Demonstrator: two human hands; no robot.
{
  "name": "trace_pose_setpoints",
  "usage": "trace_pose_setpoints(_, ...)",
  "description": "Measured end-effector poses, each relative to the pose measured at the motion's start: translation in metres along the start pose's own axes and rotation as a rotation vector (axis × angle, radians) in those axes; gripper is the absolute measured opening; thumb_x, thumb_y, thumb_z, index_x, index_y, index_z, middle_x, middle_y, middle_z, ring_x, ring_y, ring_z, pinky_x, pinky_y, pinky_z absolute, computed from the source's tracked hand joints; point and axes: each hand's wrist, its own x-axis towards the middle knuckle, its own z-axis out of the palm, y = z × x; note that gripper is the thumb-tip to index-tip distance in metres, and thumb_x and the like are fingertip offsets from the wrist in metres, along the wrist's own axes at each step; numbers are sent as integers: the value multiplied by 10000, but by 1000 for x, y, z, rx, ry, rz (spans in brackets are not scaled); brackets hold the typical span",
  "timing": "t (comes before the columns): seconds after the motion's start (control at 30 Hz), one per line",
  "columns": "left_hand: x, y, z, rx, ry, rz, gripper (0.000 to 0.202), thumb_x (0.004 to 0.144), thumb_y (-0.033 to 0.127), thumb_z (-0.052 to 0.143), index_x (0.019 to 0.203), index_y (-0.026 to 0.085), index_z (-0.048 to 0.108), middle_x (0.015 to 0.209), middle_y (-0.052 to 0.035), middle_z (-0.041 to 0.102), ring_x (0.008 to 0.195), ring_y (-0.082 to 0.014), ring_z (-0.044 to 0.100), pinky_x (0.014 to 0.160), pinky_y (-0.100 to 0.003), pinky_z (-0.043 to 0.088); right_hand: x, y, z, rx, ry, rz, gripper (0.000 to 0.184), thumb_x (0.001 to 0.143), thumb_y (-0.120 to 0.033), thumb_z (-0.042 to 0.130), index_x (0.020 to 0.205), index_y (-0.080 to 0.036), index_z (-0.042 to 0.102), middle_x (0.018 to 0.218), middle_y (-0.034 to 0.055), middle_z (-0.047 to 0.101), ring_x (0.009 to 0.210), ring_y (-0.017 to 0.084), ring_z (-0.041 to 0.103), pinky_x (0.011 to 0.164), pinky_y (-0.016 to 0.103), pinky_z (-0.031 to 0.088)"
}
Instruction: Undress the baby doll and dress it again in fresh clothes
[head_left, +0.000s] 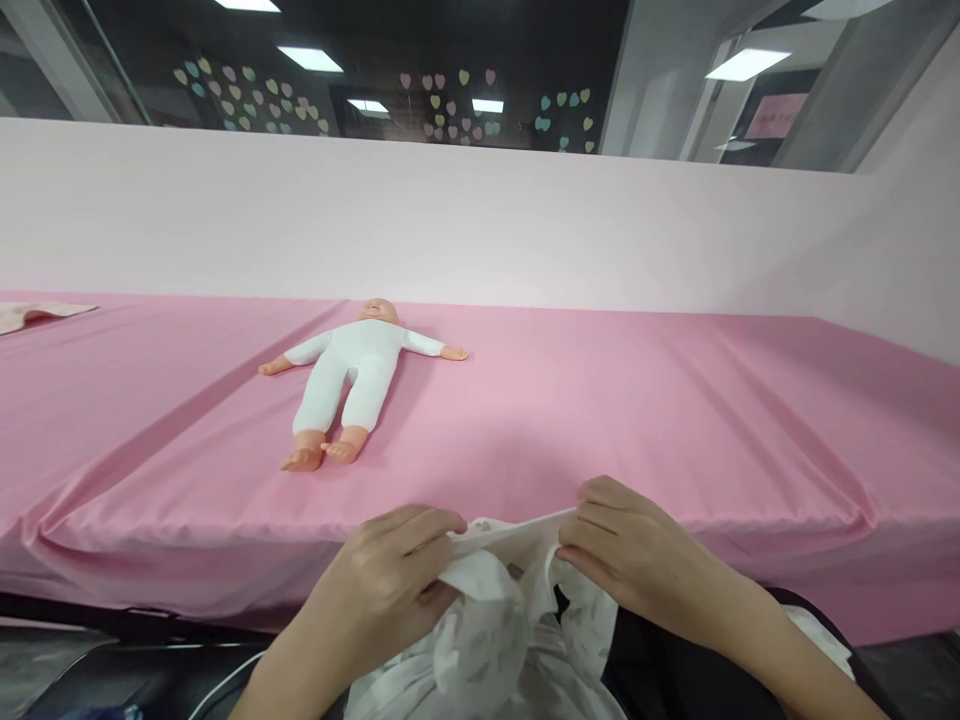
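Between my two hands a white baby garment (480,610) with a faint print is stretched along its upper edge, while the rest bunches over my lap. My left hand (401,570) pinches that edge on one side. On the other side my right hand (615,540) grips it with curled fingers. Which part of the garment this edge belongs to, I cannot tell. Farther off, a baby doll (356,360) in a white bodysuit lies on its back on the pink-covered table, arms spread, feet toward me. Neither hand touches the doll.
A pink sheet (600,400) with folds covers the table and hangs over its front edge. At the far left lies a pale pink cloth (37,315). Behind the table rises a white wall (450,220), with windows bearing heart stickers above it.
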Motion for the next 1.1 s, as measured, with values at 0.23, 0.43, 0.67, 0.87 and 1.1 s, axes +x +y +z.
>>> trace_pose_setpoints(0.23,-2,10,17,-112,29,-281,168,779,118,487,635,179,426,529,72,413,434,-44,348,419,-154,278,8,-4,17,207,334,95,176,887,-75,453,766,-164,544,638,5,518,636,133,420,557,253,342)
trace_pose_setpoints(0.43,1,35,56,-706,38,-670,136,792,214,468,695,194,375,576,56,364,494,-68,352,449,-167,295,25,-43,51,398,673,356,174,839,-42,479,759,-179,551,632,-7,543,622,117,460,563,231,393)
trace_pose_setpoints(0.67,-13,59,81,-1269,226,-1017,267,841,443,482,980,216,462,908,-33,564,756,-141,547,641,-238,463,29,-76,63,696,623,504,182,870,-223,515,1034,-195,587,865,50,591,791,160,534,672,278,483)
trace_pose_setpoints(0.87,-26,77,86,-1607,536,-1061,529,818,573,488,1281,330,407,1047,-51,631,958,-216,595,858,-376,452,22,-72,61,796,682,445,245,838,-127,518,1052,-243,548,885,30,531,786,139,543,674,249,488)
trace_pose_setpoints(1.1,-36,90,83,-916,778,-972,552,633,211,761,1149,257,570,1104,-44,620,1128,-247,511,1080,-362,281,13,-61,55,1128,658,578,395,744,-4,485,1018,-284,536,837,-30,541,729,82,536,621,152,451)
